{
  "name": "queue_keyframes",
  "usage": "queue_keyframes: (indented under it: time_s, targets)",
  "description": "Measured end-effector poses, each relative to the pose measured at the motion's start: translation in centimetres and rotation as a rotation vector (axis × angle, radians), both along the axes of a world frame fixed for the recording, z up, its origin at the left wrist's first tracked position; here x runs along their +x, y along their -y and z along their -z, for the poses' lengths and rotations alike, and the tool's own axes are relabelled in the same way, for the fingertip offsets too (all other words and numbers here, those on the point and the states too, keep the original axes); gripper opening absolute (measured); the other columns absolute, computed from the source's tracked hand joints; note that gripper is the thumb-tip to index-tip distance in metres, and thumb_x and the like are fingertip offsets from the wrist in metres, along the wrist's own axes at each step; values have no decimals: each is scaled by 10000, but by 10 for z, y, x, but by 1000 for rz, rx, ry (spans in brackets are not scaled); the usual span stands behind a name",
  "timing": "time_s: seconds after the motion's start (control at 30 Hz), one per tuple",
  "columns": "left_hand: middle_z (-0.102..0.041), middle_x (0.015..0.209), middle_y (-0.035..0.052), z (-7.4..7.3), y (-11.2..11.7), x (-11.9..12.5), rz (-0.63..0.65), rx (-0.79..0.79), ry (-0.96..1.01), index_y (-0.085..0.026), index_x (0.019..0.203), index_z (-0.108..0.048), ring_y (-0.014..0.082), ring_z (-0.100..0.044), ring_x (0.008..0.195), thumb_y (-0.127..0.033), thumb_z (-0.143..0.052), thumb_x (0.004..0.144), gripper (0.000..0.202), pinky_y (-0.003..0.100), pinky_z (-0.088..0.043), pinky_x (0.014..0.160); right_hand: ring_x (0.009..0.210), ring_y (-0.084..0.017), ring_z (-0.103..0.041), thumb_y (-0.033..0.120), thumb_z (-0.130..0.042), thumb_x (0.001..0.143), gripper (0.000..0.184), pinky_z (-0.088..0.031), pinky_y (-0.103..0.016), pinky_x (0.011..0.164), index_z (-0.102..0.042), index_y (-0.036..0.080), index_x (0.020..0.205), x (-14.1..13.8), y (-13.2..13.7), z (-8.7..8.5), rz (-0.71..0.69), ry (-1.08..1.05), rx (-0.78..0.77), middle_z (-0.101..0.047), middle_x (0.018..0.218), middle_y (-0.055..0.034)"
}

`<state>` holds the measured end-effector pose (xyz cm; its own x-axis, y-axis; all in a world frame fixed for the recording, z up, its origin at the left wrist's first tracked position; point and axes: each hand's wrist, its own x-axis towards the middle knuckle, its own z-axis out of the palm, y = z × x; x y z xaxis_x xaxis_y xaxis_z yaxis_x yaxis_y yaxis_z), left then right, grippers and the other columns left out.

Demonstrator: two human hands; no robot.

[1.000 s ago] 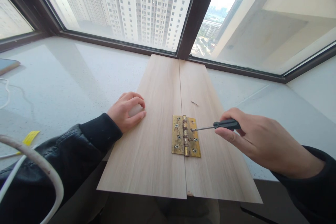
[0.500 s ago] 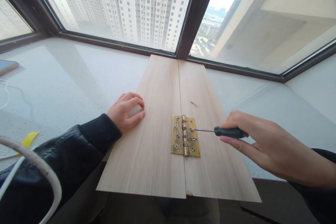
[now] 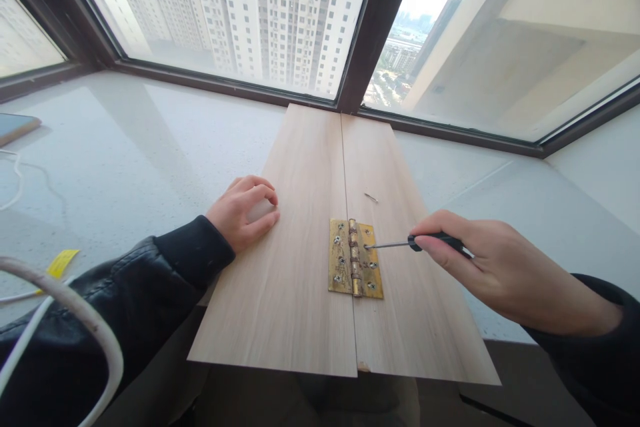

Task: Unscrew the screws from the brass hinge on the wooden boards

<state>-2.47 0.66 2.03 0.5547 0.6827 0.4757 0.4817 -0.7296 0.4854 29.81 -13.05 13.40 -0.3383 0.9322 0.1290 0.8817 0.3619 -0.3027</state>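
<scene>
A worn brass hinge [image 3: 344, 260] lies flat across the seam between a left wooden board [image 3: 280, 307] and a right wooden board [image 3: 415, 320]. Cross-head screws show in both of its leaves. My right hand [image 3: 475, 260] is closed around the black handle of a screwdriver [image 3: 395, 244]. The screwdriver's tip meets a screw in the hinge's right leaf, second from the top. My left hand [image 3: 247, 213] rests on the left edge of the left board, fingers curved and apart, holding nothing. One loose screw [image 3: 371, 197] lies on the right board above the hinge.
Both boards lie on a white speckled windowsill [image 3: 150, 147] and jut past its front edge. A dark window frame [image 3: 370, 33] borders the back. White cables [image 3: 95, 327] with a yellow tag [image 3: 63, 264] cross the left foreground. A phone-like slab [image 3: 17, 127] lies far left.
My right hand has turned about the screwdriver handle, and the wrist has shifted a little left. The screwdriver tip stays at the same screw. My left hand keeps its place on the board.
</scene>
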Motion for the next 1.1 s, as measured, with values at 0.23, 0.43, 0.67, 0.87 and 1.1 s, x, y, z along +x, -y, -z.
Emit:
queue_keyframes:
  time_s: [0.23, 0.43, 0.67, 0.87, 1.1]
  targets:
    - [-621, 1074, 98, 1, -1, 0, 0, -1, -2, -169, 917, -628, 257, -579, 1025, -315, -559, 881, 166, 480, -462, 960, 842, -192, -691, 347, -505, 1011, 219, -556, -302, 676, -666, 262, 1133, 13, 2, -5, -129, -53, -96, -715, 999, -41]
    - [-623, 1072, 98, -1, 0, 0, 0, -12, -14, -166, 918, -629, 257, -579, 1032, -316, -560, 880, 170, 478, -464, 967, 478, -172, -604, 423, -363, 1054, 363, -431, -300, 450, -610, 162, 1001, 0, 2, 6, 92, 102, 116, -657, 649, -18]
    - [-621, 1078, 101, -2, 1, 0, 1, -18, -13, -166, 921, -630, 254, -574, 1033, -315, -559, 883, 169, 477, -463, 970, 608, -168, -639, 392, -494, 1010, 236, -506, -300, 541, -648, 232, 931, 4, -2, -11, -37, -17, -98, -698, 783, -20]
    - [-619, 1078, 92, -1, 0, 0, -12, -18, -21, -184, 915, -619, 249, -578, 1033, -328, -560, 878, 160, 466, -469, 973, 790, -217, -686, 397, -508, 1007, 226, -562, -359, 677, -677, 250, 973, 17, 0, -10, -89, -46, -158, -719, 948, -50]
    - [-619, 1073, 95, 0, 0, 0, -2, -11, -12, -178, 912, -619, 254, -577, 1027, -322, -559, 880, 159, 479, -463, 969, 536, -193, -618, 514, -319, 1043, 438, -441, -322, 491, -591, 183, 955, -1, -1, 5, 173, 41, 21, -653, 674, -37]
